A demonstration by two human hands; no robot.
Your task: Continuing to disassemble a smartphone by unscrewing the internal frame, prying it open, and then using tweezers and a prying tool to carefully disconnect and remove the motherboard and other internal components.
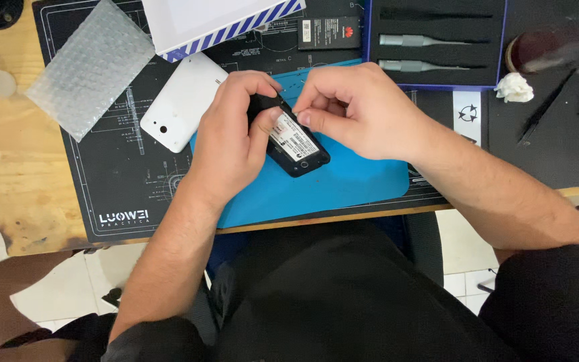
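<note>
Holding a small black phone (297,144) with its back cover off, both hands meet over a blue mat (343,184) near the front of the table. Left hand (232,137): fingers curled closed around the phone's upper end, thumb pressed on its labelled inner face. Right hand (350,107): thumb and forefinger pinched together at the phone's top edge; what they pinch cannot be made out. Phone: tilted, lower end touching the blue mat. Beside the left hand: white back cover (182,100), lying on a black work mat (115,181). Further off: bubble wrap sheet (90,66), tool case (437,41), black battery (328,32).
</note>
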